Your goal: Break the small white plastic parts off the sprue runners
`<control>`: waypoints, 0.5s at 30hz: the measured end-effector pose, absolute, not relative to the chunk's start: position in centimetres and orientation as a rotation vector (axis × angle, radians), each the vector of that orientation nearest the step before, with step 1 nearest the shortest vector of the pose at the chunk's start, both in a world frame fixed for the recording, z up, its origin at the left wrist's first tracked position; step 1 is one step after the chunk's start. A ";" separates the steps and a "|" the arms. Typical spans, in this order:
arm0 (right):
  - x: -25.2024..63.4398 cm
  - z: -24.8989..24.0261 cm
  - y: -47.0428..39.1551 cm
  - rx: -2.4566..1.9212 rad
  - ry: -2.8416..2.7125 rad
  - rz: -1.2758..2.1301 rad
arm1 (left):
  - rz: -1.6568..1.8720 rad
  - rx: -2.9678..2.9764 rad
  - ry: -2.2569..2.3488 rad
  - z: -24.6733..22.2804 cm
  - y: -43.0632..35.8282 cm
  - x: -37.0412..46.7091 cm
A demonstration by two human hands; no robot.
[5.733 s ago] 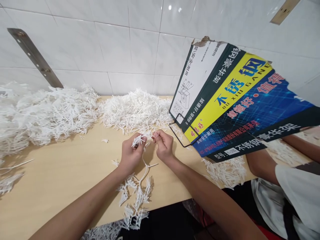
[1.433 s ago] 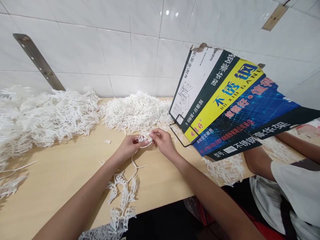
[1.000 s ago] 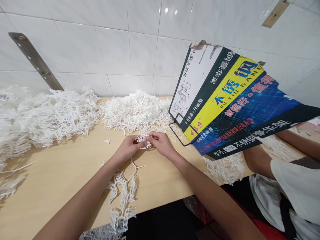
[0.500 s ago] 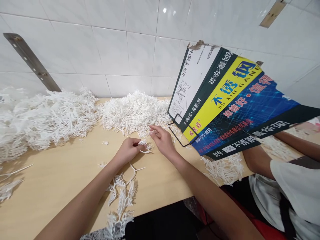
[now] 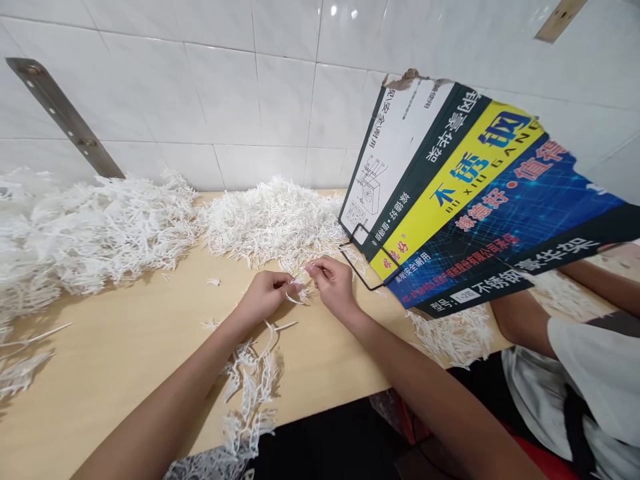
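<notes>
Left hand (image 5: 267, 293) grasps part of a white branched strip (image 5: 250, 385) between thumb and fingers, a small tuft poking out past the thumb. The rest of the strip trails below that hand across the pale wooden table (image 5: 125, 367) and reaches its near edge. Right hand (image 5: 333, 283) is just beside the tuft, thumb and fingertips drawn close together (whether they pinch a piece, I cannot tell). Beyond the hands lies a heap of white pieces (image 5: 275, 223), with a larger white mass (image 5: 100, 230) to its left. On the right, a printed cardboard panel (image 5: 425, 213) leans by a black wire frame (image 5: 369, 289), partly hiding another person's arm (image 5: 523, 323). Behind everything stands a white tiled wall (image 5: 280, 100) bearing a metal bracket (image 5: 65, 117).
</notes>
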State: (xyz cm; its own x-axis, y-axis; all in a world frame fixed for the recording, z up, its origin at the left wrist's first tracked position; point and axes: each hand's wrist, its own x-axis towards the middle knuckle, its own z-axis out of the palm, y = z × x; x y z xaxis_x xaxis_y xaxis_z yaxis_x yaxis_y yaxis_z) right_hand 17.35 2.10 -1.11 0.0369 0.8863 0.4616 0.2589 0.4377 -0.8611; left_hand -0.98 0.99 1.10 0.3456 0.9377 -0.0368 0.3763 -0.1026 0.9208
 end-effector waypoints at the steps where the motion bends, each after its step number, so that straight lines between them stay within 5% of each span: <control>1: 17.4 -1.0 1.8 -1.057 -1.484 0.587 | 0.760 1.672 1.186 1.0 1.1 -0.8; 15: 17.6 -1.0 1.5 -1.000 -1.374 0.635 | 0.761 1.731 1.169 0.7 1.2 0.1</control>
